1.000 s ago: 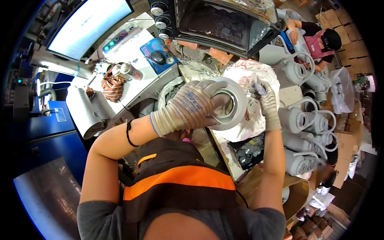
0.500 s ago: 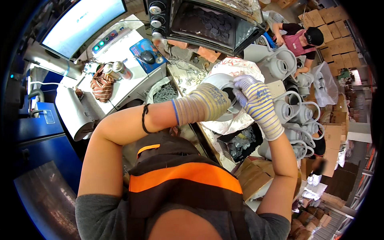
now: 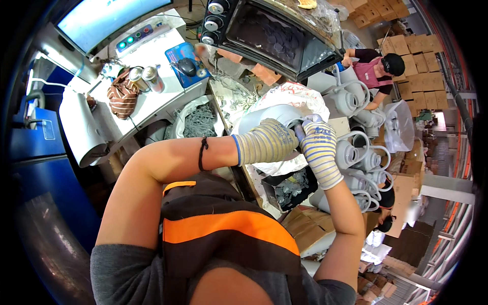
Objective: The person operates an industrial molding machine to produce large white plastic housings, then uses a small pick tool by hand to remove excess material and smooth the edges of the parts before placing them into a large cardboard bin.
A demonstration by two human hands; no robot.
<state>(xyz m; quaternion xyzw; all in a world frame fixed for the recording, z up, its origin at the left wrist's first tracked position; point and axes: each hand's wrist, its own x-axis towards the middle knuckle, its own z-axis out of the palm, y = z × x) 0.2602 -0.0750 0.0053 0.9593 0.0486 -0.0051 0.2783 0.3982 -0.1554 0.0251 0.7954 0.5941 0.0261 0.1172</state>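
Observation:
In front of me a pale grey plastic jug (image 3: 256, 116) lies tilted on its side. My left hand (image 3: 269, 141), in a striped knit glove, is closed round the jug near its mouth. My right hand (image 3: 318, 147), gloved the same way, has its fingers bent together at the mouth end, close to the left fingertips. What the right fingers pinch is hidden. Under the jug lies a white plastic sack (image 3: 305, 96). Just below my hands stands a black box (image 3: 291, 188) of small translucent grey parts.
Several grey jugs with looped handles (image 3: 351, 101) crowd the right side. An open toaster oven (image 3: 274, 35) holding dark discs stands ahead. Left are a white desk (image 3: 162, 104) with cans, and a bag of grey screws (image 3: 201, 122). A co-worker (image 3: 373, 71) is at far right.
The jug has turned from mouth-up toward me to lying more sideways, its body now to the left. My right hand has come down slightly to the mouth; the whole view has shifted a little.

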